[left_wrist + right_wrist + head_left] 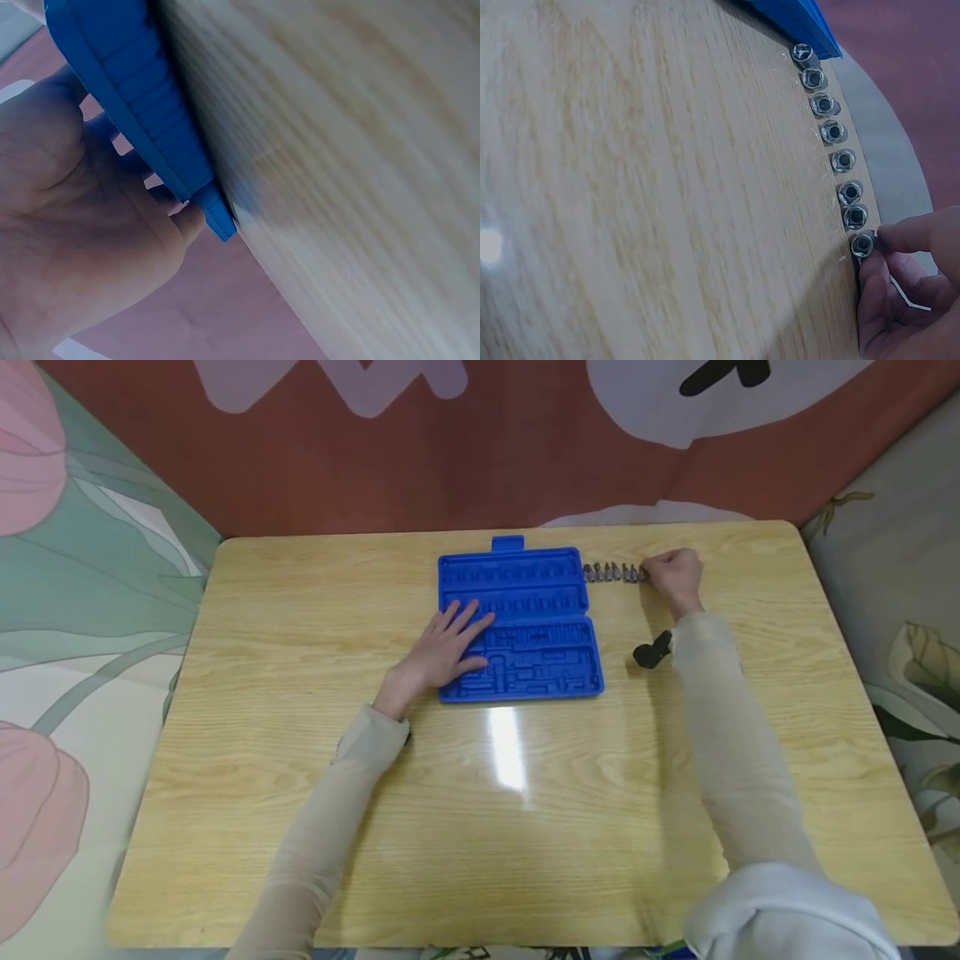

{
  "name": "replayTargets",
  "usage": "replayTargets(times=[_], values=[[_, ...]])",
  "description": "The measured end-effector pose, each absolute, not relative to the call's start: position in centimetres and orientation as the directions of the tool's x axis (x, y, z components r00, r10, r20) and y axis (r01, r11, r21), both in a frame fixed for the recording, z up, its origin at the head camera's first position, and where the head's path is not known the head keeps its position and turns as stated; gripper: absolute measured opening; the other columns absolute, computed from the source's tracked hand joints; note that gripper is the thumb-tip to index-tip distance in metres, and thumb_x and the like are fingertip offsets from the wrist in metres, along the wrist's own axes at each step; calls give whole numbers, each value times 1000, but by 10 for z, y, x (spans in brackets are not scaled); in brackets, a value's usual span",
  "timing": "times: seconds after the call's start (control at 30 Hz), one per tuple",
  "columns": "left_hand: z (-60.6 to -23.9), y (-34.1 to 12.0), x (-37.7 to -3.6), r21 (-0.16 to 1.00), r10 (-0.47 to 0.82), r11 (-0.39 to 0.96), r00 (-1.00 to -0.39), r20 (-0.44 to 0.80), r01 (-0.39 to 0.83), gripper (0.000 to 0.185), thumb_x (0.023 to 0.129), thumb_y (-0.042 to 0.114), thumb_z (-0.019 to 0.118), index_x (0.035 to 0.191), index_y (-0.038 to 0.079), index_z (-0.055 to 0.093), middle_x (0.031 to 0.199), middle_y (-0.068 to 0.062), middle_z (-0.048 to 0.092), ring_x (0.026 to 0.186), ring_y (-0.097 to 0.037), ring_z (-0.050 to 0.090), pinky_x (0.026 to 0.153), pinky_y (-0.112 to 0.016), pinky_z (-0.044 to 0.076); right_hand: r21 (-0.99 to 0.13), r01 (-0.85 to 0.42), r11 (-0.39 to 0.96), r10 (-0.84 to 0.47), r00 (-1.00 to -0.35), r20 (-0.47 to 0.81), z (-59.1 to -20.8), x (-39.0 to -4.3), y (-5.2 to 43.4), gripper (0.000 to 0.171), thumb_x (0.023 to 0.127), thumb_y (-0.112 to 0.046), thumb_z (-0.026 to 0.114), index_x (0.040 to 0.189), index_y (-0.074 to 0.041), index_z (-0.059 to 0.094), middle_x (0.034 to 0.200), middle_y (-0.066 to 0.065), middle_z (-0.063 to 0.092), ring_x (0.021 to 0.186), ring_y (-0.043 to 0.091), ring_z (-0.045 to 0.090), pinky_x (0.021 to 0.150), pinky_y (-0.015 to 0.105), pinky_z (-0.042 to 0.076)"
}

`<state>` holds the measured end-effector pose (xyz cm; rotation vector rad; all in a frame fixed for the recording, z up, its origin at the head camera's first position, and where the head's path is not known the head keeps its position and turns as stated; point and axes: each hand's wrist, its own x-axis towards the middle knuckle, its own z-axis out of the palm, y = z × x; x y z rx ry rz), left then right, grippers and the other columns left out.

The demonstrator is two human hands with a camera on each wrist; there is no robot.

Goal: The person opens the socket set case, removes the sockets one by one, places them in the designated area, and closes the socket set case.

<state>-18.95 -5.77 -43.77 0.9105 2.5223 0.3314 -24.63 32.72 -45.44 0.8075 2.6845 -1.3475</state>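
A blue plastic tool case point(525, 622) lies open on the wooden table point(300, 827). My left hand point(444, 647) rests flat on its left part with straight fingers; the left wrist view shows the palm point(82, 247) against the case edge point(150, 112). To the right of the case stands a row of several small metal sockets point(611, 572) point(832, 135). My right hand point(675, 575) is at the row's right end, its fingertips point(907, 236) pinching the last socket point(862, 244).
A small black handle-like tool point(651, 652) lies on the table right of the case, beside my right sleeve. Patterned cloth hangs behind the table and on both sides.
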Motion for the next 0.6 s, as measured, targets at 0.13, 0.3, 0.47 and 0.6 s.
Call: replayTargets(times=[0.13,0.3,0.47,0.6], values=[[-437,-59,-192,368,648,757,-692,-317,540,70,101,44,45,157,20,10,161,-10,-4,145,-32,-11,116,-46,-5,-759,450,471,437,-866,-242,-453,-248,326,24,90,-19,63,102,-2,75,85,-4,64,69,3,54,69,20,45],[-436,-62,-194,367,643,761,-698,-316,534,70,101,44,46,157,20,11,161,-10,-3,145,-32,-11,116,-47,-5,-782,427,455,437,-872,-221,-455,-251,325,23,89,-18,63,101,-2,75,75,-11,60,66,2,53,67,20,45],[-434,-66,-195,427,655,740,-700,-283,520,66,101,41,47,156,16,20,161,-12,4,146,-33,-5,117,-46,-1,-812,424,400,412,-875,-254,-449,-246,327,23,92,-19,59,105,-5,71,81,-10,59,71,4,54,68,20,45],[-432,-71,-201,535,639,702,-748,-182,470,55,102,35,49,149,9,37,155,-17,26,144,-34,16,116,-45,14,-809,381,448,332,-911,-245,-437,-233,322,27,93,-20,53,110,-1,65,81,-5,59,65,6,54,60,22,46]])
